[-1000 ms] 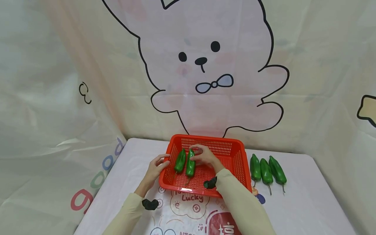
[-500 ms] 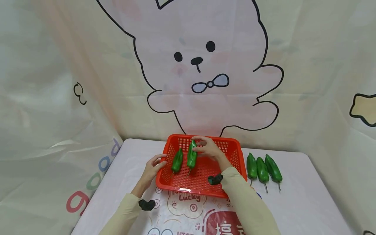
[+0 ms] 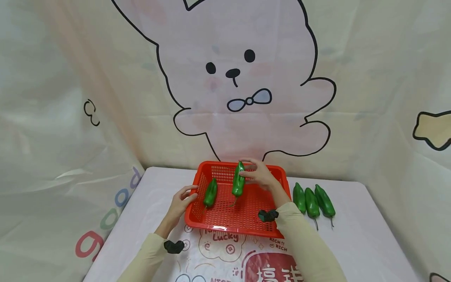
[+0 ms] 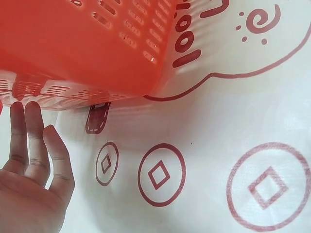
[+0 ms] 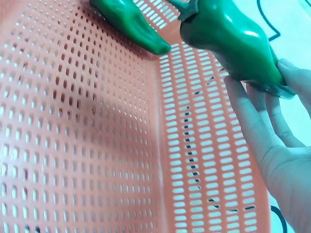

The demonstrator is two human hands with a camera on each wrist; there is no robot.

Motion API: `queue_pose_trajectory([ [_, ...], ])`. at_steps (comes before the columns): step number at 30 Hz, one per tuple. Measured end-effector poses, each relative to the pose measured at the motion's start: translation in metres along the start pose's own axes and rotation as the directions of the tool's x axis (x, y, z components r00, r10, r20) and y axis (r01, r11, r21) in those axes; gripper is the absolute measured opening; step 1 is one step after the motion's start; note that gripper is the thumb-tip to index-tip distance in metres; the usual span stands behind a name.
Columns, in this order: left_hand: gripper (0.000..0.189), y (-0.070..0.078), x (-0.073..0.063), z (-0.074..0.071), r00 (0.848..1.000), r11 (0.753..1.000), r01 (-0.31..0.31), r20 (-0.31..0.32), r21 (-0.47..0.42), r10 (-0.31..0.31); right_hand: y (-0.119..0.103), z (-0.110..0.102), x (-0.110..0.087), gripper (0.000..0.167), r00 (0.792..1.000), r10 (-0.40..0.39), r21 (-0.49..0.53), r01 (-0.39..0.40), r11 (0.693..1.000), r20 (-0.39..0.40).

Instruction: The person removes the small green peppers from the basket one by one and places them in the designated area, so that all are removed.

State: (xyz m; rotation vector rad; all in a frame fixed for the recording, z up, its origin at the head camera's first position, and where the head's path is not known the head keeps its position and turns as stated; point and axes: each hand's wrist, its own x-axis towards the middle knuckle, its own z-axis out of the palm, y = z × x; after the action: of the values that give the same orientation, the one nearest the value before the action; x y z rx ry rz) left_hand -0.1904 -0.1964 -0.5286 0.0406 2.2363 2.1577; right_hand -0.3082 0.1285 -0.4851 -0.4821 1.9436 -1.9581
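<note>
"Red plastic mesh, that's the basket point(image 3: 225, 228) we have before us on the white table point(image 3: 352, 231). What do we make of the right hand point(image 3: 261, 174)?"

"We see it reaching in from the lower right, its pale sleeve point(image 3: 311, 243) slanting past the basket's near right corner. The wrist is raised and the palm is turned inward, toward the left."

"And its grip?"

"Closed just enough to pinch the held pepper point(image 3: 238, 182) by its narrow end. In the right wrist view we find the thumb on one side and the fingers on the other."

"Where does that pepper sit?"

"Held up over the basket, toward the back, tilted, with its stem end lower and nearer to us. The second pepper point(image 3: 210, 194) lies inside, to the left."

"Then the left hand point(image 3: 179, 201)?"

"It comes up from the lower left and meets the basket's left side. We see three fingers nearly straight, slightly spread, their tips at the outer wall. We can't tell whether the thumb presses the rim."

"Anything further right?"

"Three peppers point(image 3: 312, 203) side by side on the table, just beside the basket, stems toward us."
</note>
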Motion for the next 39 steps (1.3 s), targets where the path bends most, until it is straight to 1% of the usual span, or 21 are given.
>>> queue_pose_trajectory([
  [5, 0.038, 0.001, -0.001, 0.001, 1.000, 1.000, 0.022, -0.008, 0.003, -0.022, -0.007, -0.009, -0.010, 0.054, 1.000, -0.020, 0.002, 0.020, 1.000, 0.003],
  [9, 0.038, 0.001, -0.001, 0.002, 0.999, 0.999, 0.033, -0.011, -0.003, -0.033, -0.012, -0.015, -0.017, 0.055, 0.999, -0.027, 0.006, 0.027, 1.000, -0.021],
  [11, 0.039, 0.001, -0.001, 0.002, 1.000, 1.000, 0.028, -0.011, -0.003, -0.028, -0.012, -0.018, -0.020, 0.056, 0.999, -0.026, 0.003, 0.026, 1.000, -0.036],
  [14, 0.039, -0.010, 0.004, 0.000, 0.999, 0.999, 0.036, -0.016, 0.003, -0.036, -0.013, -0.021, -0.024, 0.056, 0.998, -0.022, -0.003, 0.022, 1.000, -0.064],
  [18, 0.039, -0.028, 0.013, -0.002, 0.998, 0.999, 0.042, -0.036, 0.006, -0.042, -0.016, -0.025, -0.029, 0.057, 0.997, -0.033, -0.029, 0.031, 0.999, -0.072],
  [20, 0.040, -0.031, 0.013, -0.001, 0.998, 0.999, 0.036, -0.044, 0.008, -0.035, -0.017, -0.028, -0.032, 0.057, 0.997, -0.038, -0.037, 0.035, 0.999, -0.069],
  [28, 0.039, -0.032, 0.012, -0.002, 0.999, 1.000, 0.003, -0.036, 0.031, -0.001, -0.025, -0.044, -0.045, 0.057, 0.997, -0.054, -0.066, 0.050, 0.997, -0.060],
  [35, 0.038, -0.032, 0.012, -0.003, 0.999, 0.999, 0.026, -0.045, 0.034, -0.025, -0.033, -0.061, -0.061, 0.058, 0.996, -0.065, -0.100, 0.059, 0.993, -0.057],
  [39, 0.038, -0.032, 0.013, -0.004, 0.998, 0.999, 0.037, -0.045, 0.034, -0.036, -0.037, -0.071, -0.070, 0.057, 0.996, -0.073, -0.097, 0.068, 0.993, -0.056],
])
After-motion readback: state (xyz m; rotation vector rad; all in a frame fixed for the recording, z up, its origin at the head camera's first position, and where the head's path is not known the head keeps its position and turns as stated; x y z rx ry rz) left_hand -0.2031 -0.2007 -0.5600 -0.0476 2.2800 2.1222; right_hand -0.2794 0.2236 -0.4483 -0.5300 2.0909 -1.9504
